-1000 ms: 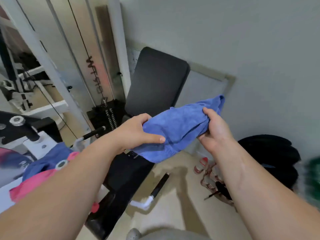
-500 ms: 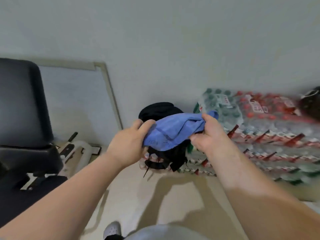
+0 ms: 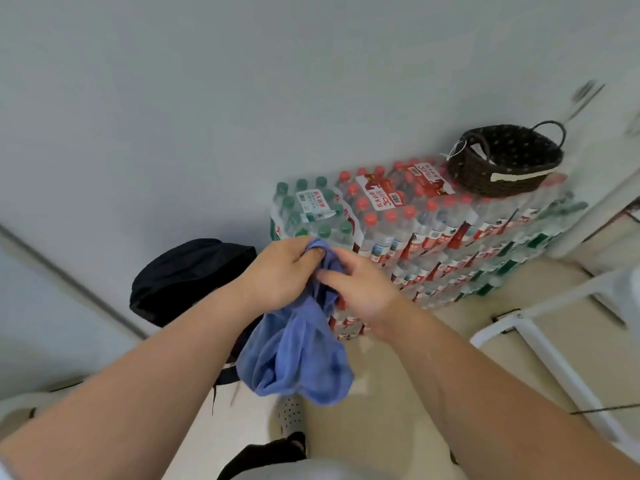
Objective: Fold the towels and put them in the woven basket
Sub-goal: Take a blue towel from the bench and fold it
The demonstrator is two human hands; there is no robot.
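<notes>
A blue towel (image 3: 298, 355) hangs bunched from my two hands in the middle of the view. My left hand (image 3: 280, 271) grips its top edge with curled fingers. My right hand (image 3: 360, 289) is right beside it, its fingertips pinching the towel's upper fold. The dark woven basket (image 3: 474, 174) with a loop handle stands on top of the stacked water-bottle packs (image 3: 426, 233), up and to the right of my hands. Only a pale strip shows inside the basket.
A black bag (image 3: 183, 275) leans against the grey wall to the left of the bottle packs. A white frame (image 3: 540, 323) stands on the floor at the right. My shoe (image 3: 289, 415) shows below the towel.
My view has swung right from the bench to the bottle packs and the basket. My hands have come together, and the towel now hangs down bunched instead of stretched between them.
</notes>
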